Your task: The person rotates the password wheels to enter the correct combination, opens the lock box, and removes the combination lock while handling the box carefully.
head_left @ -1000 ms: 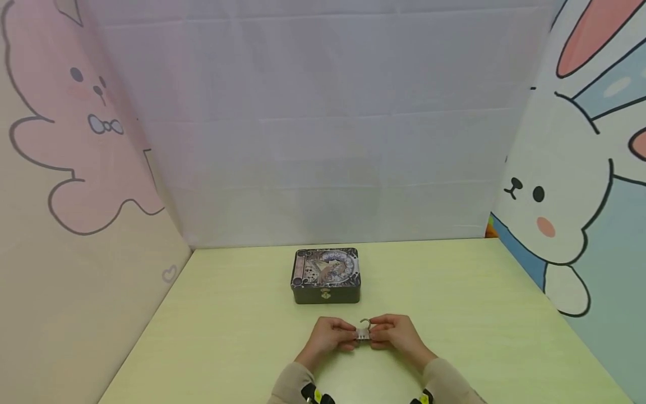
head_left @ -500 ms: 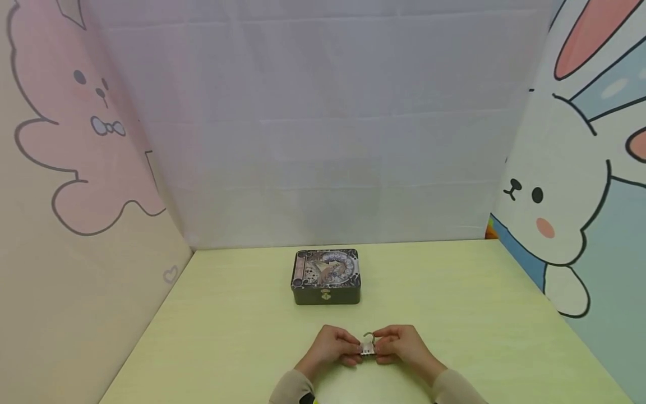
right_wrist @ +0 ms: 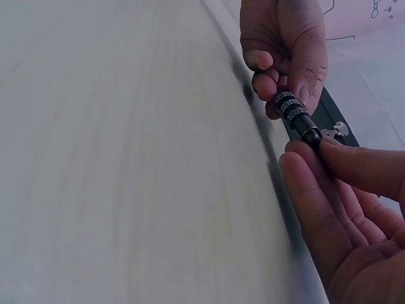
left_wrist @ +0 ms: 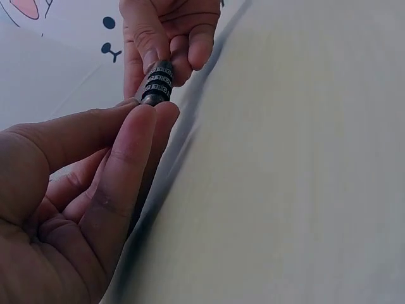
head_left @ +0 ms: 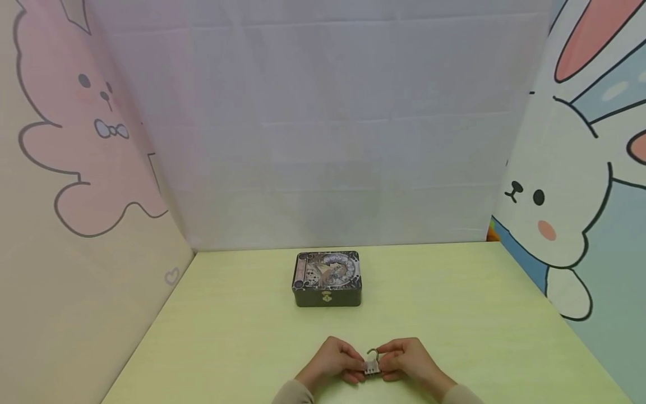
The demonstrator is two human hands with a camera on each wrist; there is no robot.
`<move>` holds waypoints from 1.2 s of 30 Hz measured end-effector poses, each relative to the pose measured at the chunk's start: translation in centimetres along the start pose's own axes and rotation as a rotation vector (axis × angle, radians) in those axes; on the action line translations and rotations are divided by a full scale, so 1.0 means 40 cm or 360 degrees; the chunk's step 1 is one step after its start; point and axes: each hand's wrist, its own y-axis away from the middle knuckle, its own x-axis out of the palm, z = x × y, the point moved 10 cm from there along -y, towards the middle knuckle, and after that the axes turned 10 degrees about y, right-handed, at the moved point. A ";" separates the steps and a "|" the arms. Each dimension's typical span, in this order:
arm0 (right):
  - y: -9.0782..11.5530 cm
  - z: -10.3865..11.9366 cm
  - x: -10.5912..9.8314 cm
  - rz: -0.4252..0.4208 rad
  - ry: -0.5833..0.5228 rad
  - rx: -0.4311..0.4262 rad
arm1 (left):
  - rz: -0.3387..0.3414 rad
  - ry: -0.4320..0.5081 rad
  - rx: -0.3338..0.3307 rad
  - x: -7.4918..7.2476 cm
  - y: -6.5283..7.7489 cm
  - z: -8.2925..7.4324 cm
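A small combination padlock (head_left: 372, 368) with number dials is held up between both hands. Its curved shackle (head_left: 373, 352) stands up from the body, with its free end unhooked to the left. My left hand (head_left: 334, 360) pinches one end between thumb and fingers. The opposite end is pinched by my right hand (head_left: 410, 362), whose index finger reaches up beside the shackle. Rows of white digits show on the dark dials (left_wrist: 159, 81) in the left wrist view. In the right wrist view, the fingertips (right_wrist: 305, 147) grip the smooth end below the dials (right_wrist: 292, 106).
Beyond the hands, a dark tin box (head_left: 327, 280) with a printed lid sits on the pale yellow-green table (head_left: 227, 325). A gold-coloured clasp (head_left: 326, 296) is on its front. White sheeting (head_left: 323, 140) stands behind, with cartoon-printed panels (head_left: 560, 224) at both sides.
Both hands have moved down the head view, toward the body, and slightly right with the padlock between them. The grips look the same, and the tin box has stayed in place.
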 end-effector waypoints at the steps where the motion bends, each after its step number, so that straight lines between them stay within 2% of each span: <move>1: 0.004 -0.001 0.001 0.0011 0.0010 0.0002 | 0.0004 -0.0006 -0.0009 0.002 0.002 0.004; 11: 0.028 -0.018 0.009 0.0050 0.0066 0.0073 | 0.0038 -0.0043 -0.0066 0.022 0.025 0.018; 19: 0.052 -0.030 0.024 0.0109 0.0013 0.0116 | 0.0101 -0.0080 -0.0082 0.039 0.047 0.022; 25: 0.062 -0.049 0.030 0.0137 0.0020 0.0174 | 0.0099 -0.0149 -0.0132 0.048 0.060 0.023; 32: 0.070 -0.051 0.031 0.0120 0.0086 0.0239 | 0.0076 -0.0249 -0.0074 0.057 0.073 0.006; 36: 0.073 -0.043 0.032 0.0122 0.0112 0.0206 | 0.0077 -0.0319 -0.0061 0.060 0.076 0.003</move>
